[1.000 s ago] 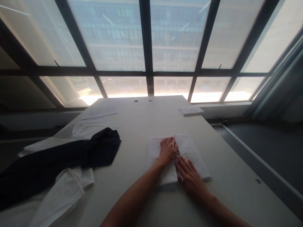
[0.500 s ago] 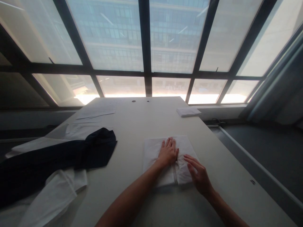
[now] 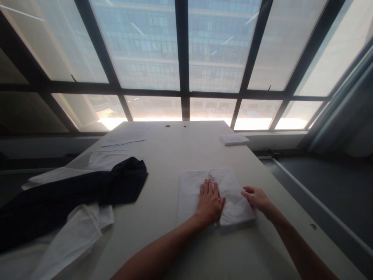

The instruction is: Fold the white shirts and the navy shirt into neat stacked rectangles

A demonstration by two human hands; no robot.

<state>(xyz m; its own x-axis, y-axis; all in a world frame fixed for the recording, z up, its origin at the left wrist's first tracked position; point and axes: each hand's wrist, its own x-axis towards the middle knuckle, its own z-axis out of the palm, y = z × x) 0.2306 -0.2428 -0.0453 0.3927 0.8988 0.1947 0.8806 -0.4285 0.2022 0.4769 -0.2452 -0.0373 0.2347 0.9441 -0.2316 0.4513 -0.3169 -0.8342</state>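
Rightward goes the right hand point(image 3: 258, 198), which half a second ago was over the right panel of the folded white cloth point(image 3: 190, 190) and is now at that panel's outer edge; the left hand point(image 3: 210, 206) has slid a little toward the person, yet still presses on the middle; the cloth lies flat on the near part of the worktop point(image 3: 163, 163), right of centre, with its two panels meeting along a seam beneath the left palm. Left fingers are extended and slightly spread, thumb out to the side, holding nothing; right fingers are bent inward at the edge, and I cannot tell whether they pinch the fabric or only touch it. As far as one can judge, the folding of both panels toward the middle looks done; wrinkles on the right panel and the uneven seam look left to settle. Farther off, by the worktop's right edge, sits a small folded white bundle point(image 3: 234, 139); to the left a dark navy garment point(image 3: 125, 182) lies across loose white fabric point(image 3: 78, 229), untouched, with paper sheets point(image 3: 125, 135) beyond it.
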